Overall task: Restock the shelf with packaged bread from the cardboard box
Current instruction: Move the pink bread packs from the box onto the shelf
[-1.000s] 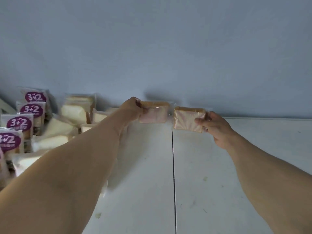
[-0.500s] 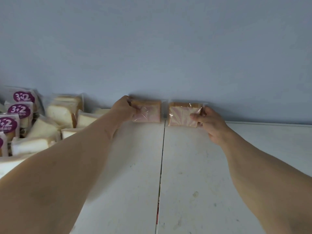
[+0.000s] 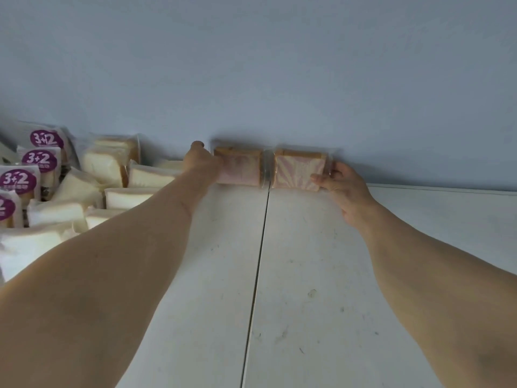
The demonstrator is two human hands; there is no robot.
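Two clear packs of pinkish sliced bread stand side by side at the back of the white shelf (image 3: 307,275), against the blue-grey wall. My left hand (image 3: 202,161) grips the left pack (image 3: 242,168) at its left end. My right hand (image 3: 342,182) holds the right pack (image 3: 296,170) by its right end, thumb across the front. Both packs rest upright on the shelf and nearly touch at the seam between the two shelf boards. The cardboard box is out of view.
Several packs of white bread (image 3: 100,169) lie heaped on the shelf's left side. Purple "3+2" labelled packs (image 3: 39,161) stand in a row at the far left. A dark seam (image 3: 258,261) runs down the shelf's middle.
Both hands have pushed their packs back against the wall and set them down. The right pack has turned upright beside the left one.
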